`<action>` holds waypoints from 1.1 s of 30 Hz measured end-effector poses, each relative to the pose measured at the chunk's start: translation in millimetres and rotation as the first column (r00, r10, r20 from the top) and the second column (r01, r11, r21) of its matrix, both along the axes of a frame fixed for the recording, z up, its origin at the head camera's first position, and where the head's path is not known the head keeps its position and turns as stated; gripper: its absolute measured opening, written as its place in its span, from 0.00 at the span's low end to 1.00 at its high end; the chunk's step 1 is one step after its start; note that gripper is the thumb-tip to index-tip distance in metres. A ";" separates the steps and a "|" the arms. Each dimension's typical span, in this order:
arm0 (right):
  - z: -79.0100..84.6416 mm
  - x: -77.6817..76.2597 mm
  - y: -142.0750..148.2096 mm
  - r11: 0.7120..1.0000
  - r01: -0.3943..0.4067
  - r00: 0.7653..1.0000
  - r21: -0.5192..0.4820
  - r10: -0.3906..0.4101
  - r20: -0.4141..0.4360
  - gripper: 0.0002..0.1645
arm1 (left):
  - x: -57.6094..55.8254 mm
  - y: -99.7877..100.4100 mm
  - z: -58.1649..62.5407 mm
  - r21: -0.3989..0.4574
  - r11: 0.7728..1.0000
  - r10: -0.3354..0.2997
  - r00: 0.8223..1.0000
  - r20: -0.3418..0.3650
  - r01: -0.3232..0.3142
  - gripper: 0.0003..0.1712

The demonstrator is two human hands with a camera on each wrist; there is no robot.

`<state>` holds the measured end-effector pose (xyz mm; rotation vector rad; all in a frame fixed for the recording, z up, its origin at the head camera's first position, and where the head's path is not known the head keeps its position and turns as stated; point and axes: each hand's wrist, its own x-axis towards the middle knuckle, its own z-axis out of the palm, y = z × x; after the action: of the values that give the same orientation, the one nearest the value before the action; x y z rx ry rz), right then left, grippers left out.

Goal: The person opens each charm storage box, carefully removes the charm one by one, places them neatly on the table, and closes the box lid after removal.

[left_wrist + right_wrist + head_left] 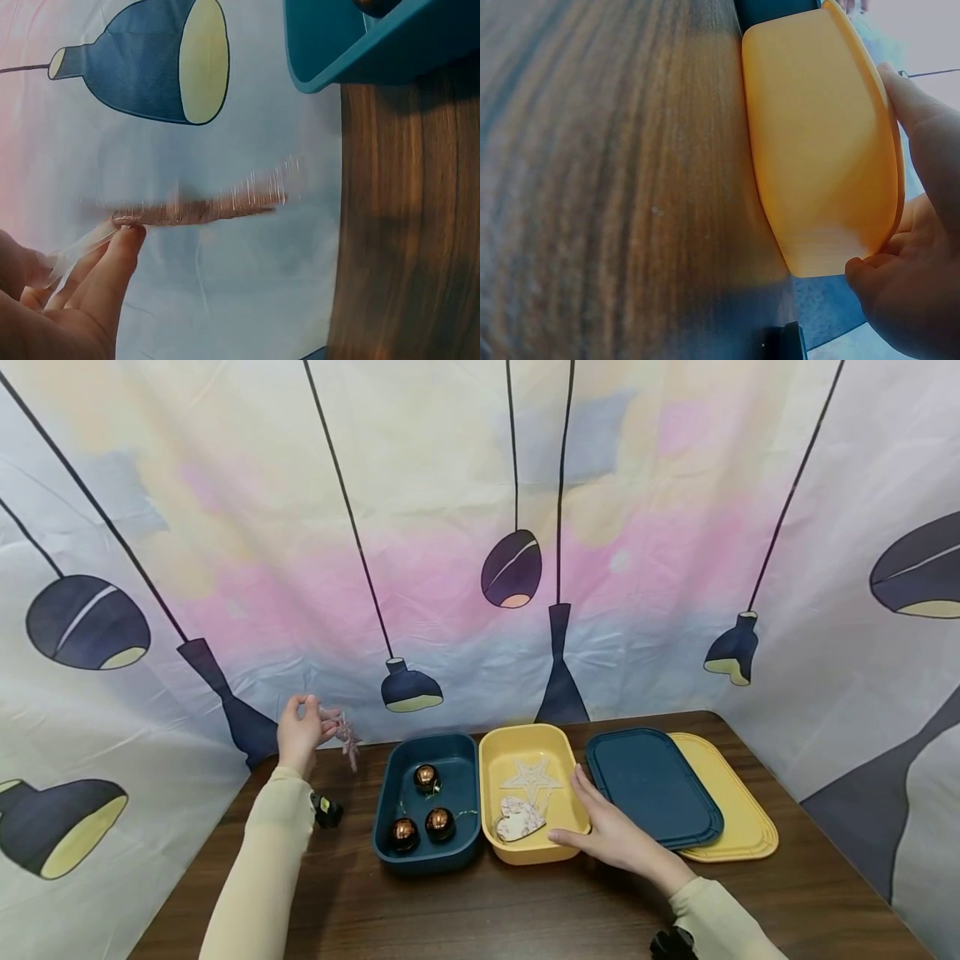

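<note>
Left hand (300, 732) raised above the bench's (525, 902) far-left corner, forearm angled up. Its grip pinches a glittery pink ornament (348, 739) by a clear loop; ornament hangs in the air, left of the blue tray (390, 814). Right hand (611, 835) lies flat against the yellow tray's (558, 852) right wall, fingers straight, thumb at the near corner. Yellow tray holds a star (531, 777) and a heart (519, 820).

We note bare worktop (480, 910) along the frame's bottom; mid-frame, blue tray (390, 827), yellow tray (491, 760) and stacked lids (652, 785) block passage, backdrop (450, 485) behind.
</note>
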<state>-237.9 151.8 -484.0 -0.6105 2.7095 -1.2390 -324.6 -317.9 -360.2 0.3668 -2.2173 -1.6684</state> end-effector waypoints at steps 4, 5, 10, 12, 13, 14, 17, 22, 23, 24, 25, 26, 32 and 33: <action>0.8 -0.7 0.1 1.000 -0.004 1.000 -0.001 0.004 0.003 0.67 | 0.3 -2.4 -4.7 0.064 0.997 0.030 0.999 0.015 -0.031 0.29; 0.9 -0.9 0.1 1.000 -0.005 1.000 0.000 0.005 0.003 0.67 | 0.5 -3.0 -6.0 0.078 0.996 0.034 0.999 0.018 -0.035 0.29; 1.2 -2.0 0.7 1.000 -0.004 1.000 -0.001 0.004 -0.004 0.66 | 0.6 -6.1 -12.3 0.143 0.989 0.040 0.999 0.009 -0.040 0.21; 1.1 -2.6 1.0 1.000 -0.003 1.000 -0.002 0.003 -0.007 0.66 | 0.1 -6.9 -14.4 0.165 0.985 0.042 0.999 0.004 -0.042 0.17; 1.0 -2.8 1.1 1.000 -0.002 1.000 -0.001 0.002 -0.009 0.66 | -0.2 -7.3 -15.6 0.177 0.983 0.044 0.999 0.005 -0.044 0.16; 0.8 -3.0 1.1 1.000 -0.001 1.000 -0.001 0.001 -0.010 0.66 | -0.3 -7.4 -16.9 0.194 0.980 0.044 0.999 0.005 -0.044 0.15; 0.5 -3.2 1.2 1.000 0.001 1.000 -0.003 -0.001 -0.007 0.67 | -0.5 -7.5 -22.7 0.221 0.974 0.051 0.999 0.015 -0.053 0.14; 0.0 -2.3 0.6 1.000 0.008 1.000 -0.014 -0.007 0.010 0.67 | 1.1 -8.4 -36.3 0.259 0.965 0.040 0.999 0.021 -0.044 0.16; -0.1 -2.1 0.5 1.000 0.009 1.000 -0.014 -0.009 0.013 0.68 | 1.6 -8.8 -38.9 0.266 0.963 0.034 0.999 0.024 -0.039 0.16; -0.1 -1.9 0.4 1.000 0.010 1.000 -0.014 -0.010 0.015 0.68 | 2.0 -9.1 -41.4 0.277 0.960 0.030 0.999 0.020 -0.035 0.16; -0.2 -1.7 0.3 1.000 0.012 1.000 -0.015 -0.011 0.016 0.68 | 2.2 -9.7 -44.0 0.276 0.961 0.029 0.999 0.016 -0.033 0.16; -0.2 -1.6 0.3 1.000 0.012 1.000 -0.015 -0.012 0.016 0.68 | 2.3 -10.4 -46.5 0.276 0.961 0.031 0.999 0.016 -0.034 0.16; -1.4 -1.6 0.3 1.000 0.012 1.000 -0.014 -0.012 0.011 0.67 | 3.8 -17.4 -64.3 0.254 0.965 0.059 0.998 0.027 -0.063 0.15; -1.8 -1.5 0.2 1.000 0.011 1.000 -0.014 -0.011 0.012 0.68 | 4.7 -18.9 -67.0 0.250 0.966 0.063 0.997 0.033 -0.069 0.16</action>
<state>-239.4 151.9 -485.8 -0.5884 2.7009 -1.2610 -319.9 -336.8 -427.2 0.5216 -1.9889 -1.9224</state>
